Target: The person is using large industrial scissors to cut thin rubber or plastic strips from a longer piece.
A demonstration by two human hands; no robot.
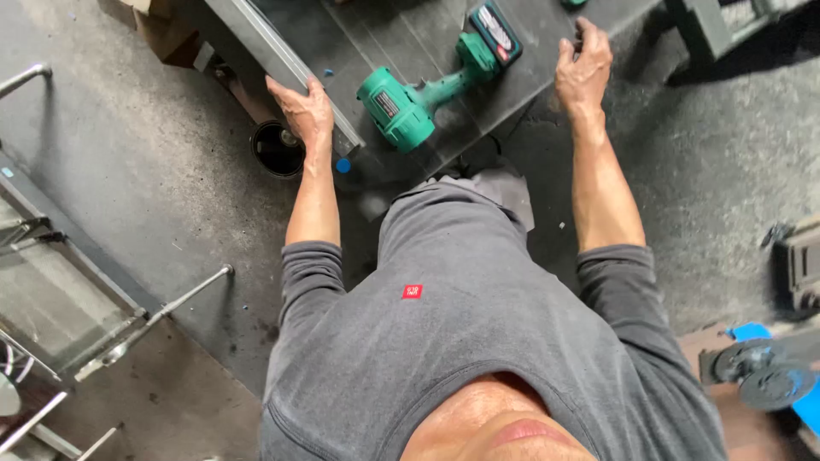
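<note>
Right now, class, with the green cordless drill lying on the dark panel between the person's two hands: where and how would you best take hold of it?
Probably by the slim green handle between the motor body and the battery pack of the green cordless drill. It lies flat on the dark panel, its handle free of anything else. The right hand is nearer the battery end, so it could come from that side and close around the handle.

Red-white label (387,105) on green drill (410,98).

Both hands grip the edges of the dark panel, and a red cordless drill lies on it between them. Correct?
Not quite: the cordless drill is green, not red, as the head view shows. The left hand and right hand do grip the dark panel at its edges.
</note>
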